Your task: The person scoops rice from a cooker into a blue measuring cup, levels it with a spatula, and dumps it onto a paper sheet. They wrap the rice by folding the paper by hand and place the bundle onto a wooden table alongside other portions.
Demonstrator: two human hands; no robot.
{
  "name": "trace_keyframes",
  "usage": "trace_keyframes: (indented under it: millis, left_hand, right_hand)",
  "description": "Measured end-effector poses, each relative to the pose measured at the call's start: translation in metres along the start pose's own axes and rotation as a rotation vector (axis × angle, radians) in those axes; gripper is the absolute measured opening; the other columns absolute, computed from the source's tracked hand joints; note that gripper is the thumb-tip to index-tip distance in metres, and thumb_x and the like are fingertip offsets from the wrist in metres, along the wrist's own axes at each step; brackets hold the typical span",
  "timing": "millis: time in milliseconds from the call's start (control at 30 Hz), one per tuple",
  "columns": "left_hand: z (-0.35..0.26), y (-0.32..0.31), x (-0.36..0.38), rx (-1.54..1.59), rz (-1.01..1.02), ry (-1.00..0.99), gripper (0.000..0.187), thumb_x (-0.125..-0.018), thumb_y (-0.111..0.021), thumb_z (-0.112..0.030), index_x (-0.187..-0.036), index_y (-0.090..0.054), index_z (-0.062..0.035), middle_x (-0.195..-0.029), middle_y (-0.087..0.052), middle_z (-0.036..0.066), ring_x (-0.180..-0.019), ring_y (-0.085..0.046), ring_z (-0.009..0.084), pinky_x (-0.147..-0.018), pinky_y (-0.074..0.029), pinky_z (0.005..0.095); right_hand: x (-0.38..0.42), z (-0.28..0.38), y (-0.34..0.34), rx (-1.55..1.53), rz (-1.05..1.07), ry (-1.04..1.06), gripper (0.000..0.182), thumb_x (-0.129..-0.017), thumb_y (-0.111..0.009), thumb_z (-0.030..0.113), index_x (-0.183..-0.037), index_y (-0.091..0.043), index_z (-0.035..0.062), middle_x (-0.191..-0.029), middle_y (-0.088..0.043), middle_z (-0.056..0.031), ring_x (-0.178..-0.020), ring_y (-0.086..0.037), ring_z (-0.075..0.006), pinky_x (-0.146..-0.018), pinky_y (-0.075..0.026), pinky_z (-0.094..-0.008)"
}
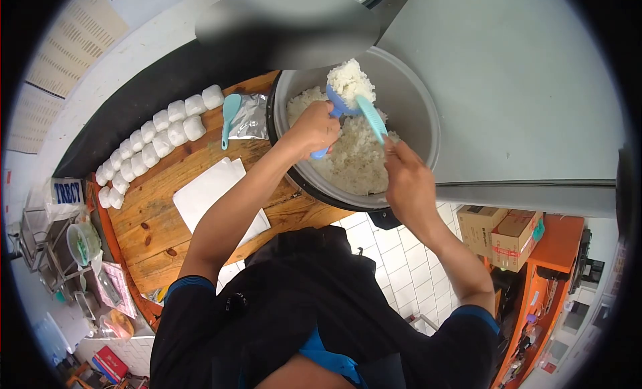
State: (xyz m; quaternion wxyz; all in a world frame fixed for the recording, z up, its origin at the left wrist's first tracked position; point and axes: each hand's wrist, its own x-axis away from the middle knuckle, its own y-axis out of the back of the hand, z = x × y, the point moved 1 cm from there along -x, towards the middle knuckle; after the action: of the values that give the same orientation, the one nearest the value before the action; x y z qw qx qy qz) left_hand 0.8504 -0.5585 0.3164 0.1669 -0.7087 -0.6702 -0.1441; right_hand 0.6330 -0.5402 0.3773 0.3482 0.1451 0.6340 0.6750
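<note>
My left hand is closed around the handle of a blue scoop, which is heaped with white rice. A light teal rice paddle is gripped in my right hand, its blade against the side of the heaped rice. Both hands are over a large round rice cooker pot with grey inner walls. Loose cooked rice lies inside the pot, partly hidden by my left hand and the tools.
On the wooden table are white paper sheets, a second teal paddle, a silver foil packet and two rows of white wrapped portions. Cardboard boxes and an orange shelf stand at right.
</note>
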Motion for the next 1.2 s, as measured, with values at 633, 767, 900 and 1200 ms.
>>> trace_keyframes:
  millis: [633,767,900,1200]
  left_hand:
    - [-0.012,-0.005,0.030,-0.185,-0.056,-0.274,0.043,-0.082,-0.051,-0.003,-0.121,-0.049,0.0137,-0.077,-0.060,0.026,-0.068,-0.059,0.0412,-0.067,-0.048,0.0444]
    - [-0.023,-0.023,0.056,-0.582,-0.250,-0.461,0.053,-0.080,-0.049,0.002,-0.130,-0.042,0.0174,-0.077,-0.060,0.025,-0.071,-0.061,0.0404,-0.069,-0.048,0.0447]
    - [-0.008,-0.017,0.048,-0.539,-0.244,-0.450,0.061,-0.077,-0.050,0.006,-0.134,-0.034,0.0225,-0.077,-0.060,0.025,-0.074,-0.062,0.0407,-0.071,-0.048,0.0459]
    - [-0.028,-0.007,0.062,-0.743,-0.267,-0.464,0.063,-0.078,-0.053,0.005,-0.136,-0.035,0.0189,-0.078,-0.061,0.026,-0.075,-0.062,0.0400,-0.072,-0.048,0.0462]
  right_hand:
    - [-0.056,-0.060,0.008,-0.533,0.075,-0.744,0.064,-0.107,-0.032,0.043,-0.074,-0.053,-0.0071,-0.063,-0.054,-0.0259,-0.061,-0.052,-0.0453,-0.064,-0.045,-0.0485]
    - [-0.039,0.003,-0.014,-0.418,0.158,-0.543,0.058,-0.106,-0.034,0.038,-0.082,-0.060,-0.0076,-0.073,-0.060,-0.0284,-0.076,-0.061,-0.0475,-0.073,-0.046,-0.0510]
    - [-0.031,-0.009,-0.015,-0.625,0.259,-0.576,0.059,-0.106,-0.034,0.039,-0.081,-0.060,-0.0076,-0.072,-0.060,-0.0282,-0.074,-0.061,-0.0471,-0.071,-0.047,-0.0509]
    - [-0.043,0.005,-0.004,-0.419,0.157,-0.434,0.060,-0.107,-0.034,0.035,-0.076,-0.060,-0.0084,-0.079,-0.062,-0.0338,-0.084,-0.061,-0.0519,-0.077,-0.046,-0.0578]
